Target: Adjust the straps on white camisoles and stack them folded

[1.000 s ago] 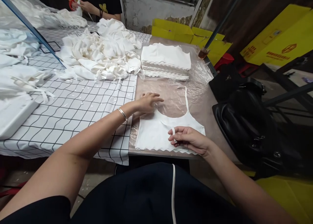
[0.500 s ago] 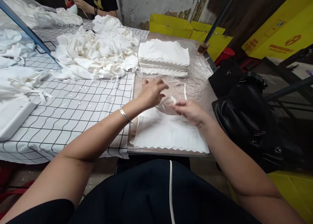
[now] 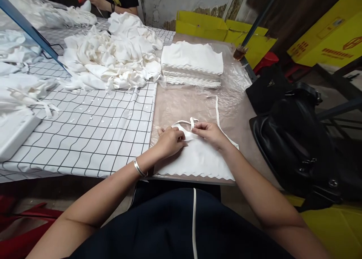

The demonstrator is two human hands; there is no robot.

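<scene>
A white camisole point(image 3: 195, 161) with a scalloped hem lies in front of me, its hem toward my body. My right hand point(image 3: 210, 133) is closed in a pinch on a thin white strap point(image 3: 192, 122), which loops up above the fingertips. With its fingers curled, my left hand point(image 3: 171, 141) presses on the upper left of the camisole and grips cloth at the neckline. Another loose strap point(image 3: 217, 110) stretches away from the right side. Beyond both hands stands a neat stack of folded white garments point(image 3: 192, 60).
Clear plastic sheeting point(image 3: 195, 104) covers the brown tabletop. A heap of white garments point(image 3: 110, 59) lies on the checked cloth point(image 3: 113, 130) at left. A black bag point(image 3: 288, 145) sits at right, near a cup point(image 3: 240, 53). Across the table, another person's hands point(image 3: 94, 0) hold something red.
My left hand has come down from above the camisole onto its top edge. The right hand has moved slightly nearer me, and the strap now stands in a small loop.
</scene>
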